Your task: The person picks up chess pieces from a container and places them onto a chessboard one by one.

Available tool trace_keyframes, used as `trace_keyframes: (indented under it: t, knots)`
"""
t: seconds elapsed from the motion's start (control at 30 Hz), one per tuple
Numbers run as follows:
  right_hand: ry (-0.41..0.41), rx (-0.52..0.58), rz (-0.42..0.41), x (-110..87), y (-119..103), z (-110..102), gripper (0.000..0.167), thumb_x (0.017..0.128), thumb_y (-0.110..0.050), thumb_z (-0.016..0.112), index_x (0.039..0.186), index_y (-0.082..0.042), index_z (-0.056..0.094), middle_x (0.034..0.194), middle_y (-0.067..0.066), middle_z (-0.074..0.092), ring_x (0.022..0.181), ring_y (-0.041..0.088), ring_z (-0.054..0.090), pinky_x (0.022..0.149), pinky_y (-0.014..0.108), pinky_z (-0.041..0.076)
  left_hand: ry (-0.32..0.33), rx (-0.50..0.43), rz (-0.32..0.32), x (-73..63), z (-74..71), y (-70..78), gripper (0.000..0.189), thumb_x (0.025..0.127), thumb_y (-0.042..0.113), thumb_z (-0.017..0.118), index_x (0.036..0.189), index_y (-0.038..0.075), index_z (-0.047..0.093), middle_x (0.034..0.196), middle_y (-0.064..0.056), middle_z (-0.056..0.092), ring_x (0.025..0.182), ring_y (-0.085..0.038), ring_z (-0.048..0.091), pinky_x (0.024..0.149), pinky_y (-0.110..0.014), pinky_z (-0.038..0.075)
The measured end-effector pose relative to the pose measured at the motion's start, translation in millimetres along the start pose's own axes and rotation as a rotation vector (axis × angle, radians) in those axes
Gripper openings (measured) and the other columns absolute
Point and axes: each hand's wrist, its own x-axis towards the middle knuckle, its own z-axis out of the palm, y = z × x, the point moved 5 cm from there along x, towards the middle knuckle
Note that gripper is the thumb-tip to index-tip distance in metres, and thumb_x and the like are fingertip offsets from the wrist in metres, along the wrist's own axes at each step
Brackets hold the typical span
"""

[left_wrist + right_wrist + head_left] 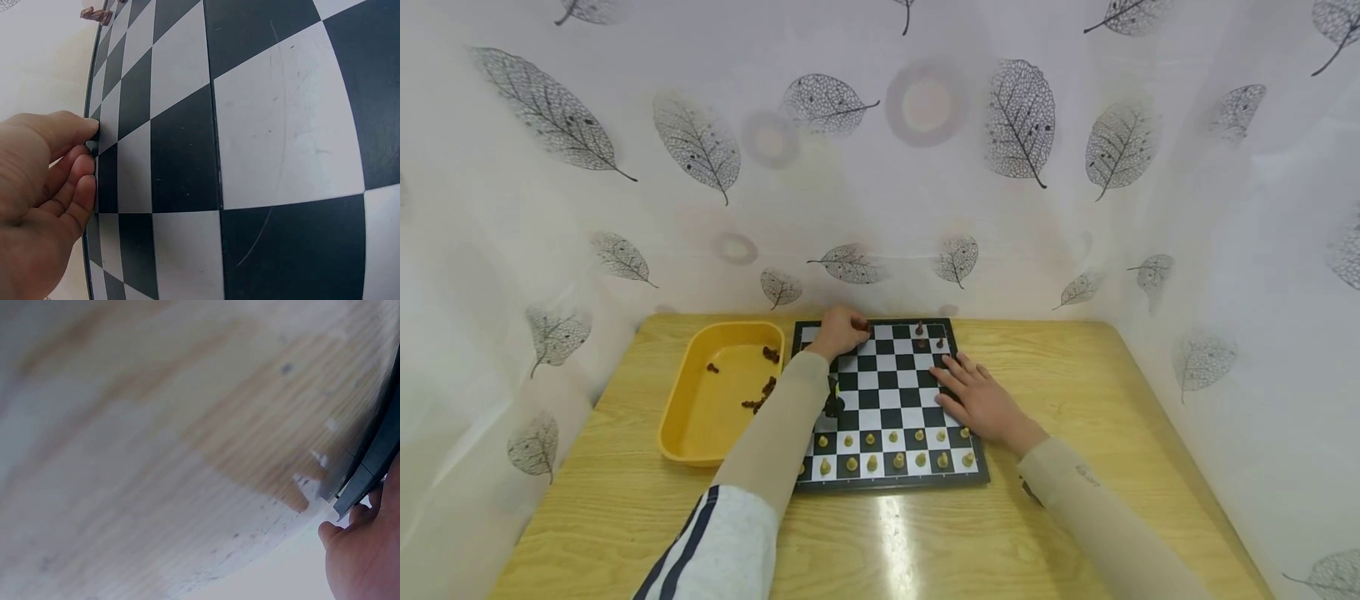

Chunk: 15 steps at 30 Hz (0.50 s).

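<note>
At the far edge of the chessboard (887, 381), my left hand (838, 332) pinches a dark brown chess piece (868, 327). The left wrist view shows the thumb and curled fingers of the left hand (53, 169) at the board's edge, and there the piece is hidden behind them. My right hand (987, 407) rests over the board's right edge with its fingers spread and straight. Near the far right corner stand a tall dark piece (919, 329) and a small one (940, 342). Two rows of pale yellow pieces (898, 460) line the near side.
A yellow tray (672, 408) with several dark pieces (771, 354) lies left of the board, partly behind my left forearm. A black object (832, 400) shows beside that forearm. The wooden table (1045, 358) meets a leaf-patterned curtain (880, 208) at the back.
</note>
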Motion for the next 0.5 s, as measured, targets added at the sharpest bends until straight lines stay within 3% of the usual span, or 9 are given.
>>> trace_keyframes:
  t: [0.2,0.5]
  knots:
    - [0.002,-0.003,-0.009,-1.2,-0.8,-2.4,0.065,0.111,-0.057,0.035,0.166,-0.022,0.035,0.174,0.011,0.027,0.163,0.04,0.016,0.129,0.062,0.022,-0.024,0.004,-0.012,-0.1,-0.5,-0.9,0.023,0.095,0.013,0.075,0.115,0.003,0.08,0.119,-0.015,0.077,0.112,-0.029,0.068,0.101,-0.043,0.057]
    - [-0.001,-0.008,-0.016,-2.2,-1.7,-3.1,0.065,0.111,-0.057,0.035,0.166,-0.022,0.035,0.174,0.011,0.027,0.163,0.041,0.017,0.129,0.062,0.023,0.008,0.008,-0.002,-4.2,-1.0,1.6,0.021,0.097,0.011,0.073,0.114,0.001,0.079,0.118,-0.017,0.076,0.113,-0.032,0.068,0.101,-0.045,0.056]
